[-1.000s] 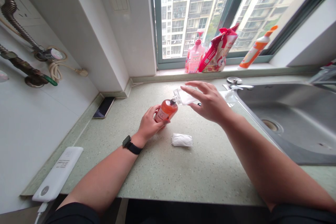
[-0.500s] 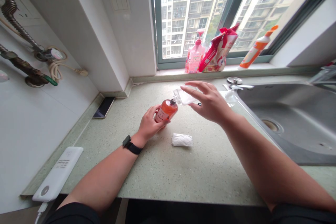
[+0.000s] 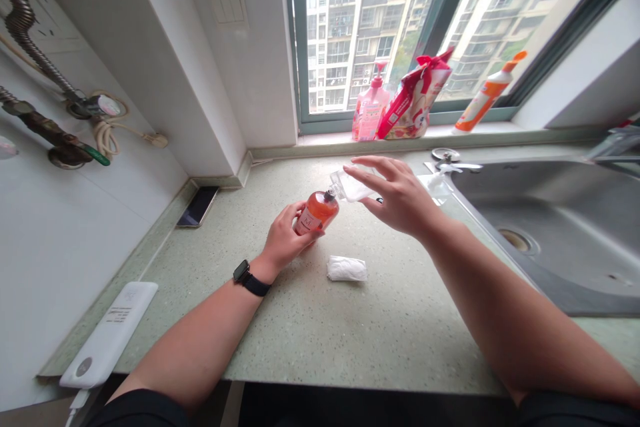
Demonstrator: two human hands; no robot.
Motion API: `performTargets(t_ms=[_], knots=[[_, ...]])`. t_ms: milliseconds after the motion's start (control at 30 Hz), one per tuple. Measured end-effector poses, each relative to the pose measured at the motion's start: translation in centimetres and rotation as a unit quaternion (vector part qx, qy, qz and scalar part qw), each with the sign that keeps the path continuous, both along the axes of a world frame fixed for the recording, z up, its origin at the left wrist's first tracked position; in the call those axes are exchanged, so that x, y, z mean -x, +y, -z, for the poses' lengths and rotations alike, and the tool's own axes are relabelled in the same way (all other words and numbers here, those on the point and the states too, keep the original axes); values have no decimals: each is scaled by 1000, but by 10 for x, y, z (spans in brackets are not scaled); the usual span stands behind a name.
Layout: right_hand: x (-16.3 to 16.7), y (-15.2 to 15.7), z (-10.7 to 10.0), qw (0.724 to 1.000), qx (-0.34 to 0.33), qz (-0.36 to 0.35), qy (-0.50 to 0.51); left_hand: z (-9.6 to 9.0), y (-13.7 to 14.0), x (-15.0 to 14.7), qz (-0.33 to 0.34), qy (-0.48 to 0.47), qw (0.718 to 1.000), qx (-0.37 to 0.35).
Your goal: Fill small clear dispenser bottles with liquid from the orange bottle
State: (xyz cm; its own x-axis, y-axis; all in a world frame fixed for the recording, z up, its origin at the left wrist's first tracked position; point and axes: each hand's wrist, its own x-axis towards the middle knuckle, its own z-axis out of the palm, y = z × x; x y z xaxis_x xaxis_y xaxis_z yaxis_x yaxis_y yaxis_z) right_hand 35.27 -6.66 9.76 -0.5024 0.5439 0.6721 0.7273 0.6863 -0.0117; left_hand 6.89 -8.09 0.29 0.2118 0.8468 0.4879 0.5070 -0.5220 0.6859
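Observation:
My left hand (image 3: 286,237), with a black watch on its wrist, is wrapped around an orange-red bottle (image 3: 316,212) with a pale label; the bottle leans to the right. My right hand (image 3: 395,190) grips a clear bottle (image 3: 350,185), tipped nearly on its side with its neck pointing left. The two bottle mouths meet, the clear one just over the dark neck of the orange one. How much is inside the clear bottle I cannot tell. Below them a folded white tissue (image 3: 347,269) lies on the counter. A white pump top (image 3: 445,177) lies right of my right hand, near the sink.
A steel sink (image 3: 560,227) takes up the right side of the speckled counter (image 3: 300,340). On the windowsill stand a pink pump bottle (image 3: 371,110), a red bag (image 3: 417,100) and an orange-white bottle (image 3: 487,97). A phone (image 3: 198,206) and a white power bank (image 3: 110,333) lie left.
Almost nothing differs. Both hands keep the bottles mouth to mouth in the same place, and the view has shifted very slightly.

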Motion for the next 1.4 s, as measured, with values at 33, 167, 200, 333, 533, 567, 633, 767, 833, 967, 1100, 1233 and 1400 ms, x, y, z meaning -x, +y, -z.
performTargets(t_ms=[33, 167, 200, 333, 533, 567, 633, 767, 833, 967, 1100, 1233, 1400], knots=[[0, 0, 0, 1000, -1, 1, -1, 0, 0, 0, 0, 0, 1000, -1], [1, 0, 0, 1000, -8, -1, 1, -1, -1, 0, 3, 2, 1000, -1], [1, 0, 0, 1000, -11, -2, 2, -1, -1, 1, 4, 2, 1000, 0], [1, 0, 0, 1000, -17, -5, 4, 0, 0, 1, 4, 0, 1000, -1], [0, 1, 1, 1000, -14, -7, 3, 0, 0, 1, 5, 0, 1000, 1], [0, 1, 1, 1000, -14, -7, 2, 0, 0, 1, 5, 0, 1000, 1], [0, 1, 1, 1000, -16, -7, -1, 0, -1, 1, 7, -1, 1000, 2], [0, 2, 1, 1000, -20, -8, -4, -1, 0, 1, 6, -2, 1000, 4], [0, 2, 1, 1000, -20, -9, -4, 0, 0, 1, 6, -1, 1000, 6], [0, 1, 0, 1000, -17, -11, 1, 0, 0, 1, 8, 0, 1000, 5], [1, 0, 0, 1000, -17, -12, 2, 1, 0, 1, 7, 3, 1000, 0], [1, 0, 0, 1000, -13, -12, 2, 1, 0, 1, 4, 5, 1000, -2], [0, 0, -1, 1000, -14, -15, 0, 1, 0, 0, 7, 6, 1000, -1]])
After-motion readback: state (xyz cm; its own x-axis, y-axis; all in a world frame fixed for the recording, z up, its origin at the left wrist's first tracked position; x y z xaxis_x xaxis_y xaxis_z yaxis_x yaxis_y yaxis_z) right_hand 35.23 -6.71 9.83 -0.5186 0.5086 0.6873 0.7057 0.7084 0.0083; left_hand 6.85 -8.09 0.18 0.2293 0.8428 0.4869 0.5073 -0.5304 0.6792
